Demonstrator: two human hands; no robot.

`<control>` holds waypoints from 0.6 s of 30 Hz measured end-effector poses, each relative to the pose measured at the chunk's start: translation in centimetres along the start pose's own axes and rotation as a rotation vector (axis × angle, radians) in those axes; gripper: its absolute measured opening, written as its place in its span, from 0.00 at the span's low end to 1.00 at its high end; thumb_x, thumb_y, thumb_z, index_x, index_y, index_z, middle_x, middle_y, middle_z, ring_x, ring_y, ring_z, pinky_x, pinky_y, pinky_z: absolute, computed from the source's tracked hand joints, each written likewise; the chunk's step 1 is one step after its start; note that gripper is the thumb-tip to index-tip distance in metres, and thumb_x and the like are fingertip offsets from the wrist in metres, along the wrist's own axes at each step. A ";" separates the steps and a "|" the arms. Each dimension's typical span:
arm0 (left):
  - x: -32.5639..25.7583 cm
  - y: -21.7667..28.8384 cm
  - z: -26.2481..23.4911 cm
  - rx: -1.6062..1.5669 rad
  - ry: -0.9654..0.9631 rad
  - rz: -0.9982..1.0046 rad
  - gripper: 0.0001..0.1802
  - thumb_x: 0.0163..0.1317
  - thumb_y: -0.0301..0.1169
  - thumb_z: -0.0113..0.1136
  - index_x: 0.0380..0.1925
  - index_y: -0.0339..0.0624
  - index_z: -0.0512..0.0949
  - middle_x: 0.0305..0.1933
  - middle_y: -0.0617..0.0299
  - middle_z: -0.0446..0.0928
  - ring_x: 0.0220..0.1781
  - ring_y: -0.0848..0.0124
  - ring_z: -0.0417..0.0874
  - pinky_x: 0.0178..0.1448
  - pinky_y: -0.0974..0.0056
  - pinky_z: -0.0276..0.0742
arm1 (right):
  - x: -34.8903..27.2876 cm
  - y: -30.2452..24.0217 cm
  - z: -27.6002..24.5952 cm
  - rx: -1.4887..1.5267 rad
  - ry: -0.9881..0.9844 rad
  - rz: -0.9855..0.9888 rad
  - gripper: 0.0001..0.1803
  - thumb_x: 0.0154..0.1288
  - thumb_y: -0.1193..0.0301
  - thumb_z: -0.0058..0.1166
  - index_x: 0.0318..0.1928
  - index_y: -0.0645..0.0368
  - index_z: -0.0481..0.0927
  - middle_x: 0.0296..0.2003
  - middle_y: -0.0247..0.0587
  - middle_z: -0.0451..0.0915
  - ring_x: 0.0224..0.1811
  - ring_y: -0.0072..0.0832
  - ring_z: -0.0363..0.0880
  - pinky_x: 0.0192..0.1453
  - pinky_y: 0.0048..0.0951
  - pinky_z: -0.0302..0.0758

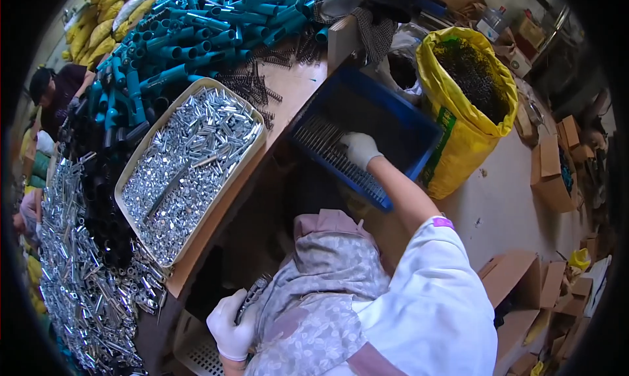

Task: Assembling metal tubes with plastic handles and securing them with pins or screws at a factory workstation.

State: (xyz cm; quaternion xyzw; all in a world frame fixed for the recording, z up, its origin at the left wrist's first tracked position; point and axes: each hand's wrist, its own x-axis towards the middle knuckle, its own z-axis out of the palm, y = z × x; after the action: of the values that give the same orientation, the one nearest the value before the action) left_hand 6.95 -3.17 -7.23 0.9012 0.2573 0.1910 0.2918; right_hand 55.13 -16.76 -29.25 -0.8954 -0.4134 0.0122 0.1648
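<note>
My right hand point(362, 150), in a white glove, reaches into a blue plastic crate point(403, 130). Its fingers are curled down at a row of slim metal parts point(321, 140) laid side by side along the crate's near side; what they pinch, if anything, is hidden. Low in front of my body, my left hand point(232, 325), also gloved in white, is closed around dark and silvery metal pieces point(254, 293), too small to name. A patterned grey apron point(334, 264) covers my lap beside it.
Left of the crate, a cream tray point(259, 143) of small silvery parts sits on the table. Teal tubes point(190, 41), dark springs point(252, 91) and loose metal parts point(85, 277) are heaped around it. A yellow sack point(468, 143) stands at right; cardboard boxes point(514, 277) lie beyond. Another person point(59, 97) is far left.
</note>
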 end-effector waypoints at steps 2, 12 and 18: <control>0.2 0.3 0.0 0.016 -0.011 -0.017 0.17 0.45 0.21 0.71 0.39 0.33 0.85 0.33 0.46 0.84 0.33 0.52 0.87 0.40 0.59 0.82 | 2.1 0.3 2.8 -0.090 -0.069 -0.088 0.10 0.62 0.69 0.54 0.41 0.50 0.87 0.47 0.47 0.85 0.53 0.48 0.83 0.56 0.46 0.80; 0.5 -0.1 0.7 0.043 0.016 -0.015 0.19 0.45 0.19 0.70 0.41 0.33 0.85 0.32 0.47 0.83 0.31 0.54 0.86 0.38 0.59 0.80 | 5.4 -1.3 5.9 -0.250 -0.037 -0.291 0.12 0.65 0.72 0.50 0.44 0.55 0.86 0.41 0.52 0.85 0.46 0.50 0.85 0.49 0.49 0.82; 1.6 0.5 0.8 -0.015 0.036 0.052 0.18 0.46 0.19 0.71 0.41 0.33 0.84 0.32 0.46 0.83 0.31 0.52 0.85 0.38 0.58 0.81 | 5.0 -0.7 2.7 -0.301 -0.312 -0.005 0.12 0.60 0.69 0.58 0.42 0.57 0.86 0.40 0.56 0.87 0.44 0.51 0.87 0.50 0.50 0.83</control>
State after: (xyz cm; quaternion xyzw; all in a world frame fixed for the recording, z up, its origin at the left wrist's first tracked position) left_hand 8.81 -2.92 -7.22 0.9018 0.2375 0.2165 0.2890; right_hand 57.49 -11.82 -31.01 -0.8961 -0.4334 0.0886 -0.0368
